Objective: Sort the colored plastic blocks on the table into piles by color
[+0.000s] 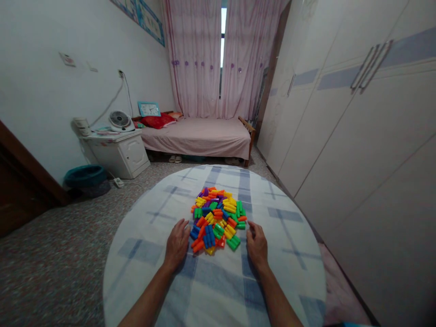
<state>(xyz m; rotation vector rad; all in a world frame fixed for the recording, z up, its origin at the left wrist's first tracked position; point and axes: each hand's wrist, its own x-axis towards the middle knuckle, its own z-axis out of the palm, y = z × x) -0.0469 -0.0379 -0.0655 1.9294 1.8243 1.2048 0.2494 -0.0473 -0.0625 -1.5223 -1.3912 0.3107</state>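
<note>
A heap of plastic building blocks [218,218] in orange, yellow, green, blue and purple lies on the round table [150,277]. Many of them look like short tubes joined side by side. To the left of the heap rests my left hand [177,243], its fingers loosely bent and holding nothing. On the other side my right hand [257,244] lies on the cloth, likewise holding nothing, with its fingertips close to the green blocks [241,225]. Both hands are open, and their undersides are hidden.
A checked cloth covers the table. Beyond it stands a bed [200,134] with a pink sheet. At the left are a white cabinet [132,154] bearing a fan [120,120], and a bin [86,177]. Tall wardrobe doors [340,159] line the right side.
</note>
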